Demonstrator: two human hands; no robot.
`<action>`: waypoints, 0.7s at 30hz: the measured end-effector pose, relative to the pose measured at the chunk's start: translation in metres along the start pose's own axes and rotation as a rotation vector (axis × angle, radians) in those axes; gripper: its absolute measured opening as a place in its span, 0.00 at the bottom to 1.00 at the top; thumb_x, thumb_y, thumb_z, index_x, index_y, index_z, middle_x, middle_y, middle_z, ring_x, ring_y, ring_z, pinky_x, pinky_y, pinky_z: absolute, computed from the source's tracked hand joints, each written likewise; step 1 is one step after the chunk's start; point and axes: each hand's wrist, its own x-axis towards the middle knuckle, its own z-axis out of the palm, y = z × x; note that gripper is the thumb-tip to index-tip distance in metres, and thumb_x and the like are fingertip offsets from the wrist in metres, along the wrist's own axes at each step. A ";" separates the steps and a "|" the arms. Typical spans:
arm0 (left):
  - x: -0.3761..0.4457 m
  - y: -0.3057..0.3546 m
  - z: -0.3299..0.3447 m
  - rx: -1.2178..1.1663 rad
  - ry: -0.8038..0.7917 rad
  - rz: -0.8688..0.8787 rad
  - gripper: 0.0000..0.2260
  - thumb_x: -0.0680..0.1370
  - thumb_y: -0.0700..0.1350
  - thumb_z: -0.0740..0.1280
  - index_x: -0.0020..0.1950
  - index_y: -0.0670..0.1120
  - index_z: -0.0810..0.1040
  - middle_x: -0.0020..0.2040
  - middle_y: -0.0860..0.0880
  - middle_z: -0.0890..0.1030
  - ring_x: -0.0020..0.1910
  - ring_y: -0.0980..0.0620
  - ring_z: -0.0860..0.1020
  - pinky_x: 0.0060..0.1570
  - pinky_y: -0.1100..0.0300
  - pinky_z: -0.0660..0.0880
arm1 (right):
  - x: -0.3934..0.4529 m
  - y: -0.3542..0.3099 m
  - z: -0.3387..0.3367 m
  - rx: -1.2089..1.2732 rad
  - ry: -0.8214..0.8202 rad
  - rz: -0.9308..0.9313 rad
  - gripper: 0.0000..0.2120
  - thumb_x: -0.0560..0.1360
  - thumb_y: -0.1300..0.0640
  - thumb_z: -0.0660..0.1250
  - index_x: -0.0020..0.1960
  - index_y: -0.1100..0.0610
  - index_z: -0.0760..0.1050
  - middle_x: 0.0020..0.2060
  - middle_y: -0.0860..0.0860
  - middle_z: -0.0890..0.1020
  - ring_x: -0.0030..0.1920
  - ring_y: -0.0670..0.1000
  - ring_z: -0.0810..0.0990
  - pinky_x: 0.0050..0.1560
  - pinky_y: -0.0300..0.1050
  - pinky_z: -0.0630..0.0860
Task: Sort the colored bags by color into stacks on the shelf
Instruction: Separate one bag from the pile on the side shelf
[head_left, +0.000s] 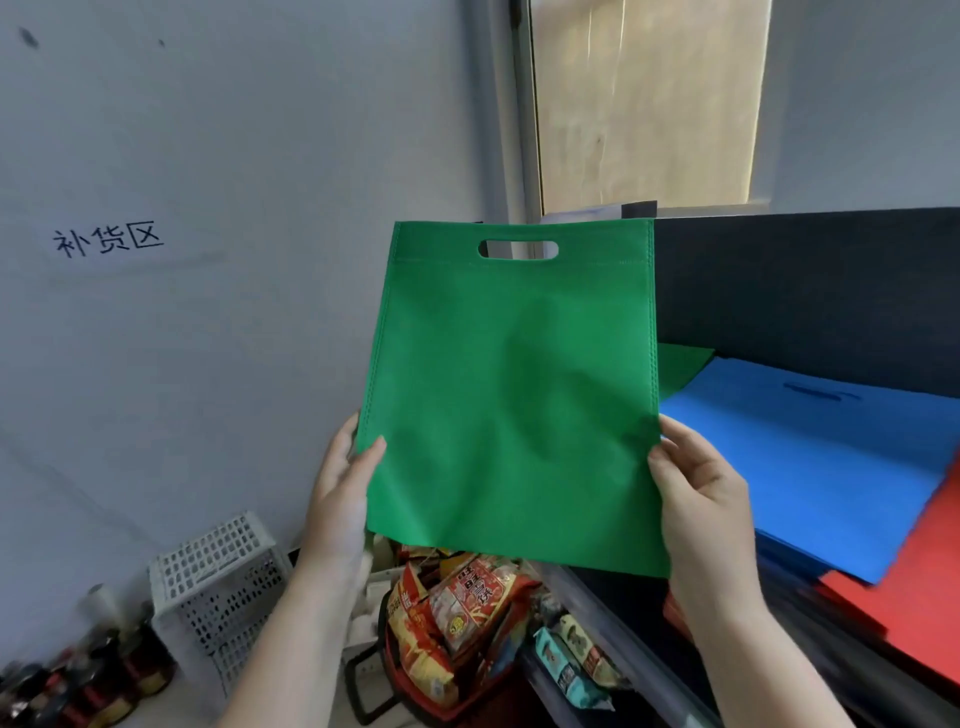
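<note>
A green bag (511, 395) hung upright in front of the person, its cut-out handle at the top, held out in the air to the left of the shelf (810, 291). The left hand (340, 486) pinched the bag's lower left edge, thumb on the front face and fingers behind; the right hand (698, 499) gripped the lower right edge the same way.

On the shelf, against its dark back panel, lay a stack of blue bags (831, 467), overlapping a red bag (930, 613) nearer the person. A corner of another green bag (680, 371) showed behind the blue stack, just beside the held one.

The room had a pale grey wall (234, 156) bearing black handwritten characters (108, 240). Above the shelf stood a panel of what looked like plywood (649, 98). On the floor below sat a white perforated crate (218, 587), a basket of snack packets (457, 623) and some blurred jars (88, 686) at the lower left.
</note>
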 end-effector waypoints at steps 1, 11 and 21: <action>0.011 -0.004 0.001 -0.009 -0.005 -0.004 0.13 0.80 0.41 0.60 0.55 0.58 0.78 0.53 0.55 0.83 0.56 0.50 0.80 0.57 0.47 0.74 | 0.007 0.004 0.004 -0.008 0.008 -0.001 0.14 0.80 0.62 0.60 0.63 0.53 0.77 0.56 0.49 0.82 0.60 0.52 0.78 0.64 0.58 0.72; 0.154 -0.054 0.024 -0.086 -0.179 -0.071 0.13 0.80 0.42 0.60 0.56 0.59 0.78 0.53 0.55 0.83 0.53 0.52 0.82 0.51 0.51 0.76 | 0.079 0.029 0.048 -0.276 0.128 -0.122 0.14 0.78 0.64 0.64 0.59 0.49 0.76 0.48 0.49 0.82 0.50 0.47 0.80 0.55 0.44 0.77; 0.304 -0.113 0.079 0.123 -0.561 -0.030 0.16 0.80 0.33 0.60 0.52 0.56 0.75 0.52 0.50 0.82 0.48 0.55 0.82 0.42 0.62 0.79 | 0.153 0.045 0.090 -0.739 0.412 -0.147 0.15 0.74 0.65 0.69 0.61 0.59 0.77 0.38 0.45 0.77 0.37 0.42 0.75 0.33 0.27 0.70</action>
